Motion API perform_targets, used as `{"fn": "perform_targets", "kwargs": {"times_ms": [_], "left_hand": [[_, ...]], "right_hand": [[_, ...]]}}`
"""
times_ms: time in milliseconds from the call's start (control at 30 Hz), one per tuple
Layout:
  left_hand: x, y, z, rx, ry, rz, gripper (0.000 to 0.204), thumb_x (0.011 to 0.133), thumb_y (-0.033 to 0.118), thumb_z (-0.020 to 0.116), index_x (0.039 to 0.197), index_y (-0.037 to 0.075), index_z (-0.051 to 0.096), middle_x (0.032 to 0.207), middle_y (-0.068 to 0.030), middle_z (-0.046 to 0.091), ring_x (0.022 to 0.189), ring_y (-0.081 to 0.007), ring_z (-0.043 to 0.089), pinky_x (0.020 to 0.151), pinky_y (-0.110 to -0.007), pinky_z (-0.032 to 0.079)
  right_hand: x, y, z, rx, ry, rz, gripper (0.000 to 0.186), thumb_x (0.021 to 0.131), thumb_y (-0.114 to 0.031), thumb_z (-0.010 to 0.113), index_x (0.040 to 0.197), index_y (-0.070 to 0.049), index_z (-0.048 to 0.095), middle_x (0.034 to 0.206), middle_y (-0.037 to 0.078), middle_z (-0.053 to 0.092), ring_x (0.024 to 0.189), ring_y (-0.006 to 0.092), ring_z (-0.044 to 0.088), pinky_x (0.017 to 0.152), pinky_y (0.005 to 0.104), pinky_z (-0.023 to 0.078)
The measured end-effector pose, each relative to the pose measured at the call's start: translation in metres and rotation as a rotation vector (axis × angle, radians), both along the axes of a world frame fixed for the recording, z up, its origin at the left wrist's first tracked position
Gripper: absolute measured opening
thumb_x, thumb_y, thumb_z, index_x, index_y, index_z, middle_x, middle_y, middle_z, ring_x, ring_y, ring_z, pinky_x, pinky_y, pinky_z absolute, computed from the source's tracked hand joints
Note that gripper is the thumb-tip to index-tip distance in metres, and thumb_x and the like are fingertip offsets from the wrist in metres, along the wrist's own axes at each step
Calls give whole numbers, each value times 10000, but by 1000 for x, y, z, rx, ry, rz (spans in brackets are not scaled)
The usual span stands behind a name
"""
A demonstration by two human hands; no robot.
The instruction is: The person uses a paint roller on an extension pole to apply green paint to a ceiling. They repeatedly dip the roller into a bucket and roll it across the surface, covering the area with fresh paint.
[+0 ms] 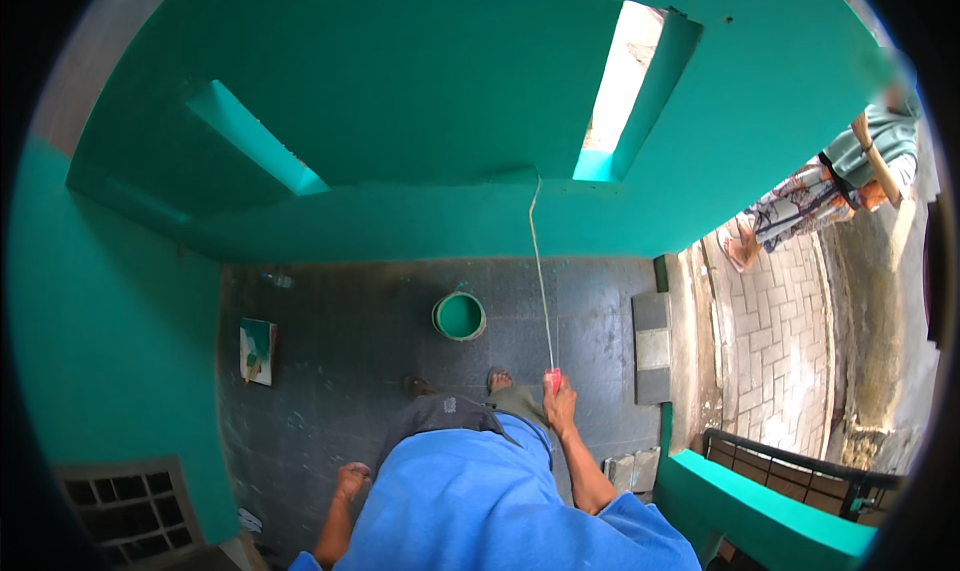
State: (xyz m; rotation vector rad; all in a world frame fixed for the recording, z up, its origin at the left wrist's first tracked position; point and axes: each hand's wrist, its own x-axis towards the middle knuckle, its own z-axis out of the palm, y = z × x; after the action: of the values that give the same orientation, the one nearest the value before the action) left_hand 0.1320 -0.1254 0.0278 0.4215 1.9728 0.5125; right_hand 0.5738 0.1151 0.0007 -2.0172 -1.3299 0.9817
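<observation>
My right hand [560,403] is closed round the red handle of a paint roller [543,281]. Its long, thin metal rod runs up to the teal-green wall [430,101]. At the wall the roller head is hard to make out against the same green. By my left hip hangs my left hand [350,479], its fingers curled, with no object visible in it. A round bucket [482,327] of green paint stands on the dark tiled floor [350,311], in front of my feet.
A paint-smeared board or box [258,351] lies at the left. Two slanted slots [625,91] [260,141] pierce the wall. At right are a step [652,351], a green low wall [770,501] with a black railing [780,461], and a person [830,186] on the paved path.
</observation>
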Motion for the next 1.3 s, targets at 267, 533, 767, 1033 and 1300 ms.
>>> {"fn": "perform_targets", "kwargs": {"times_ms": [267,533,767,1033,1300], "left_hand": [[11,2,23,-82,68,3,125,760,84,580,856,20,629,774,-79,621,654,-154,578,559,-270,468],[-40,-56,-16,-130,-29,141,139,764,73,573,884,18,619,758,-74,615,613,-150,571,517,-270,453],[-128,-98,-36,43,-105,193,130,753,80,585,862,19,624,697,-59,596,568,-133,545,480,-250,429],[-196,-78,-6,-55,27,-8,123,751,86,584,849,26,629,692,-53,593,570,-135,542,494,-251,431],[-233,-34,10,-27,103,-231,133,756,67,566,858,8,626,730,-70,610,581,-144,556,515,-267,439]], "right_hand": [[-44,26,16,124,12,178,353,838,-377,501,891,-29,514,709,240,566,666,418,561,573,458,430],[-125,51,24,240,69,304,397,843,-429,467,924,-40,478,713,259,569,649,444,554,558,496,432],[-211,38,38,328,135,221,342,859,-376,478,887,-36,496,695,233,557,646,427,550,549,459,422],[-262,47,40,345,172,180,387,848,-408,480,956,-37,493,718,233,571,644,423,563,545,470,429],[-305,44,56,378,239,112,379,862,-396,462,968,-35,509,710,219,564,645,397,566,547,429,427]]}}
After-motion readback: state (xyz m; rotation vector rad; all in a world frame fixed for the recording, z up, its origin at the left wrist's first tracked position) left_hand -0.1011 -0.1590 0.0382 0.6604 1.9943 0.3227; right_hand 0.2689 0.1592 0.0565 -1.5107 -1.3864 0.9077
